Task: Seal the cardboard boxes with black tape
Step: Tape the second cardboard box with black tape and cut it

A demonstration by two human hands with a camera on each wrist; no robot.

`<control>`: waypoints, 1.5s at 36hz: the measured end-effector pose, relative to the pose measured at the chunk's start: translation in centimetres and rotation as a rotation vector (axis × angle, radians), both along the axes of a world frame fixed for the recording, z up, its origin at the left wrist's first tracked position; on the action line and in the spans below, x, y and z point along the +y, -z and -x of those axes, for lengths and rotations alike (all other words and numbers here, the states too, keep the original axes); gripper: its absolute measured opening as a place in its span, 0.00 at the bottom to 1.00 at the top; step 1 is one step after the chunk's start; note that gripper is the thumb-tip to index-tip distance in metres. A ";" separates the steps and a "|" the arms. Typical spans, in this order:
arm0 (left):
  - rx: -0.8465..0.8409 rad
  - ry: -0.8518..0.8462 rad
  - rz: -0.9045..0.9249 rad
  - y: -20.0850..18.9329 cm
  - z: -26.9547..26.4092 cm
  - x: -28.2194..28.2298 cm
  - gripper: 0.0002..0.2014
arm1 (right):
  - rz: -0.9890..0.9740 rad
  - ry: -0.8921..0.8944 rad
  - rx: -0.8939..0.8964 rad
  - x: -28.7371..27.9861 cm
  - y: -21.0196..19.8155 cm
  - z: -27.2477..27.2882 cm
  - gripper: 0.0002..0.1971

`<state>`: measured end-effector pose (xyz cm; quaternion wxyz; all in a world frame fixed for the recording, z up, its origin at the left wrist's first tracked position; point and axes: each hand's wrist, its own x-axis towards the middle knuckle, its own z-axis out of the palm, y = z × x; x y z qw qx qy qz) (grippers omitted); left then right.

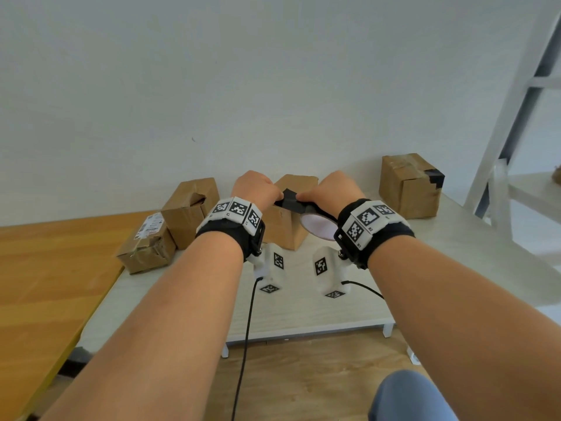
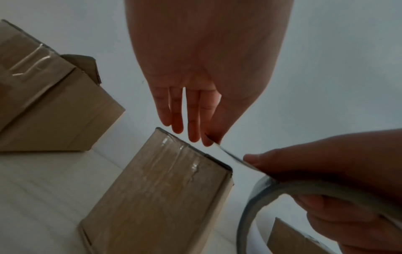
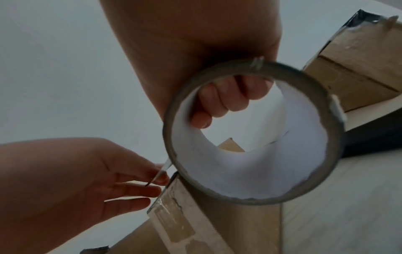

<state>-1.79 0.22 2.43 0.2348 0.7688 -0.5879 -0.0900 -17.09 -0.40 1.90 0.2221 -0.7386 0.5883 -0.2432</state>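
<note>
Over the middle cardboard box (image 1: 287,229) both hands work a roll of black tape (image 1: 318,226). My left hand (image 1: 280,196) pinches the free end of the tape strip (image 1: 290,198) between thumb and forefinger, its other fingers straight. The left wrist view shows that pinch (image 2: 210,140), with the strip (image 2: 230,157) stretched to the roll (image 2: 256,197) just above the box's top edge (image 2: 195,151). My right hand (image 1: 305,197) grips the roll, fingers (image 3: 228,98) curled through its white core (image 3: 252,154). Old clear tape covers the box (image 3: 195,228).
A torn-open box (image 1: 189,211) and a labelled box (image 1: 148,244) sit left of the middle one. At the back right stands a box with black tape on its corner (image 1: 409,186). All rest on a white table (image 1: 303,311); an orange table (image 1: 45,268) adjoins it, and a white frame (image 1: 516,117) rises at right.
</note>
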 end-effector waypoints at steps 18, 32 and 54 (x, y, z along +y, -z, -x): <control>0.044 -0.026 -0.029 0.7 0.0 0.1 0.24 | -0.066 0.047 0.009 -0.6 0.4 -0.6 0.19; 0.068 -0.054 -0.023 1.2 0.7 -0.2 0.21 | -0.100 0.025 -0.049 -1.4 1.9 -0.3 0.18; -0.054 0.292 0.187 3.3 0.1 1.0 0.18 | -0.211 0.027 -0.196 -2.7 2.8 1.0 0.20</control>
